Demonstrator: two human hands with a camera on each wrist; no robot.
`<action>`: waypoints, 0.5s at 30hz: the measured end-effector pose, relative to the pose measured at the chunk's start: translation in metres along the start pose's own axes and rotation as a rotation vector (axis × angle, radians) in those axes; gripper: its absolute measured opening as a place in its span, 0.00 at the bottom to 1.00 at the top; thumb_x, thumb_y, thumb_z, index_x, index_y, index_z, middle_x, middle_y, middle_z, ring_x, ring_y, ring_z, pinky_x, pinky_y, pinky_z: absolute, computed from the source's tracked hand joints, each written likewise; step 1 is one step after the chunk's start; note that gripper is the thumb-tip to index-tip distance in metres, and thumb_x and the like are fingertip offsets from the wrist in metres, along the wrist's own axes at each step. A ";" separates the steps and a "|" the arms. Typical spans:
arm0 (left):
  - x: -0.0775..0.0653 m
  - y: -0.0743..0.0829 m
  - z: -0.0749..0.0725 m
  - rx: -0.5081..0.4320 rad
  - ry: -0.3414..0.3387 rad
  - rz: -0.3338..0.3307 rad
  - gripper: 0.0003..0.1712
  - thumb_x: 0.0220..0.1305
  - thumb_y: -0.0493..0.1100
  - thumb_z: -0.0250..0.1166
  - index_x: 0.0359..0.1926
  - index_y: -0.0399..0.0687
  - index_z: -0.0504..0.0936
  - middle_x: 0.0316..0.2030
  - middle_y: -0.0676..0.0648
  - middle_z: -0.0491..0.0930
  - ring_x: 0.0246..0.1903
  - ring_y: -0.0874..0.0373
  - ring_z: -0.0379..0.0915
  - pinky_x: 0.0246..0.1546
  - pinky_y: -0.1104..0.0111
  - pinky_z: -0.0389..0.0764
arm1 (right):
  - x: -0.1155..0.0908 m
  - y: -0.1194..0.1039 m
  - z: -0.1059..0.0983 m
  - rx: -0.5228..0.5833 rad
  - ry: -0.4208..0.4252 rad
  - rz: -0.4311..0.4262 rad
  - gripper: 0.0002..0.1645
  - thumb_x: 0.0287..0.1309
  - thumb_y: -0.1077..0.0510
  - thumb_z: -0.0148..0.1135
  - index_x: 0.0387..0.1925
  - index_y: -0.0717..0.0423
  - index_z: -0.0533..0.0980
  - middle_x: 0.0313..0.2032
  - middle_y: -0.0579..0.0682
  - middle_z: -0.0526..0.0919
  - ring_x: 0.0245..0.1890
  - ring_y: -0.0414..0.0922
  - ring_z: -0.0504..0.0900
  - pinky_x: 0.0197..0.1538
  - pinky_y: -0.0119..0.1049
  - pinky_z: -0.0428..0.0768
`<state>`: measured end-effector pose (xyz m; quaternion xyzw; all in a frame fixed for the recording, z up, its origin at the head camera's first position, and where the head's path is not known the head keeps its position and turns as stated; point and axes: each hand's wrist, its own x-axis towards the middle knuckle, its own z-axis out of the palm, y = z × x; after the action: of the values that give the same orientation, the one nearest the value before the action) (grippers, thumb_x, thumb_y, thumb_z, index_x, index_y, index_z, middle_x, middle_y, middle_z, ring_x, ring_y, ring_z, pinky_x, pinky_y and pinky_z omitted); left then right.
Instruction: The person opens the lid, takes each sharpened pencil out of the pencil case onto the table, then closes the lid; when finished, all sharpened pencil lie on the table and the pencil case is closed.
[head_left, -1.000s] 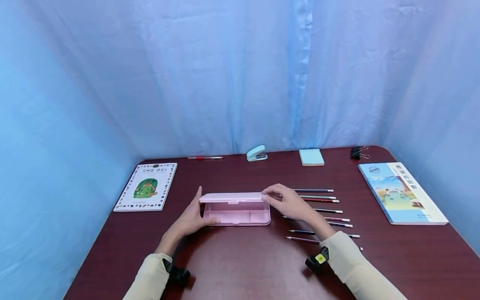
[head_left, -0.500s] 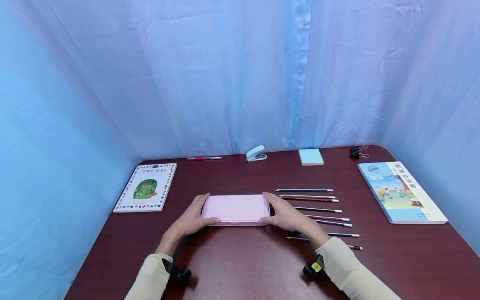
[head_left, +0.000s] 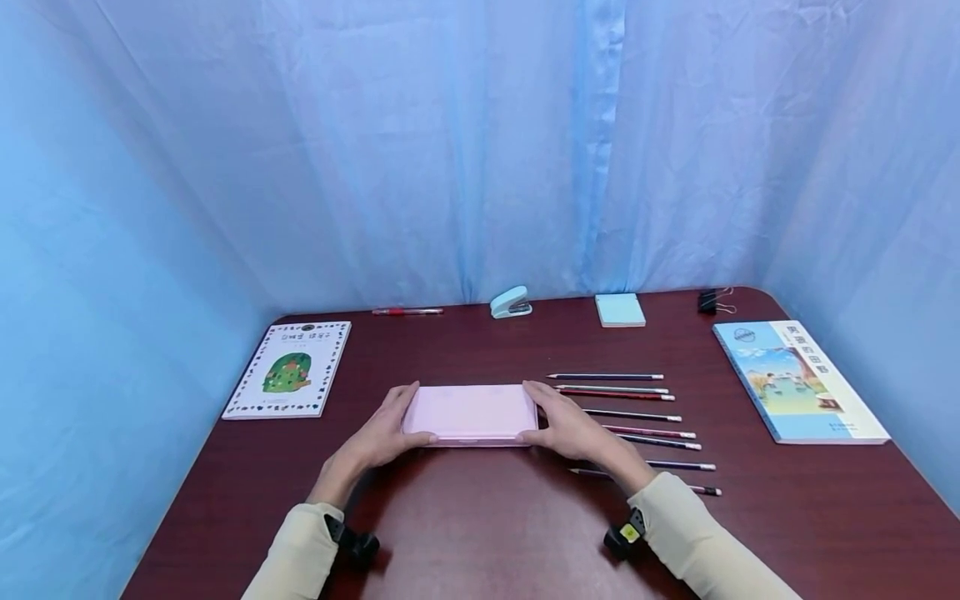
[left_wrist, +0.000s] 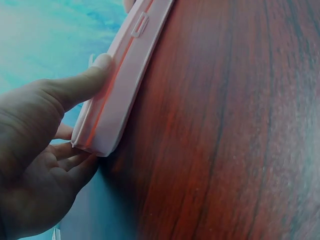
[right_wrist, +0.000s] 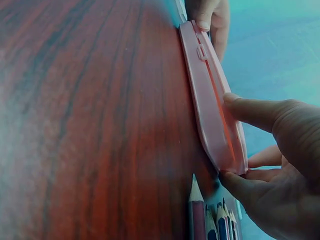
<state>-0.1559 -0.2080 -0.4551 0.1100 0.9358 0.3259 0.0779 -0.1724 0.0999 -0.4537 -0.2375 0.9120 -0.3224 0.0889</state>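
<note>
A pink pencil case (head_left: pixel 471 412) lies on the dark red table with its lid down. Along its front, a thin orange line runs between lid and base near the small clasp (left_wrist: pixel 140 25). My left hand (head_left: pixel 383 432) grips the left end, thumb at the front edge of the lid and fingers around the end. At the opposite end my right hand (head_left: pixel 573 425) grips in the same way, its thumb (right_wrist: pixel 252 111) on the lid's edge. Several pencils (head_left: pixel 611 415) lie in a loose column just right of the case, partly hidden by the right hand and forearm.
At the left lies a white picture book (head_left: pixel 288 371), at the right a thicker book (head_left: pixel 798 379). A red pen (head_left: pixel 407 311), a light blue stapler (head_left: pixel 511 302), a sticky-note pad (head_left: pixel 620 310) and a black binder clip (head_left: pixel 708 301) line the back edge, before a blue curtain (head_left: pixel 450 150).
The half-raised lid has come down, hiding the compartments. My right hand has shifted from the lid's raised corner to the case's right end. The left hand stays at its end.
</note>
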 end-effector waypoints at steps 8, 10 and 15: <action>-0.001 0.004 -0.002 0.019 -0.009 -0.012 0.57 0.48 0.59 0.70 0.71 0.43 0.50 0.64 0.43 0.55 0.61 0.51 0.56 0.61 0.56 0.59 | 0.000 -0.002 -0.001 -0.001 0.000 -0.008 0.53 0.47 0.46 0.69 0.68 0.63 0.54 0.67 0.60 0.57 0.67 0.54 0.55 0.64 0.50 0.56; -0.001 0.004 -0.002 0.019 -0.010 -0.015 0.57 0.48 0.58 0.70 0.71 0.43 0.50 0.64 0.43 0.55 0.61 0.51 0.56 0.61 0.56 0.59 | 0.000 -0.002 -0.002 -0.009 -0.005 -0.007 0.53 0.47 0.46 0.69 0.68 0.63 0.54 0.67 0.60 0.57 0.67 0.54 0.55 0.64 0.50 0.56; -0.001 0.003 -0.001 0.021 -0.009 -0.015 0.57 0.48 0.58 0.70 0.71 0.43 0.49 0.64 0.42 0.55 0.61 0.51 0.56 0.61 0.56 0.59 | 0.000 -0.003 -0.001 -0.039 -0.011 -0.010 0.53 0.48 0.46 0.68 0.68 0.63 0.54 0.67 0.60 0.56 0.66 0.54 0.55 0.64 0.50 0.57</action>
<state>-0.1543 -0.2067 -0.4528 0.1055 0.9396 0.3149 0.0833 -0.1715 0.0986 -0.4511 -0.2454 0.9164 -0.3038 0.0879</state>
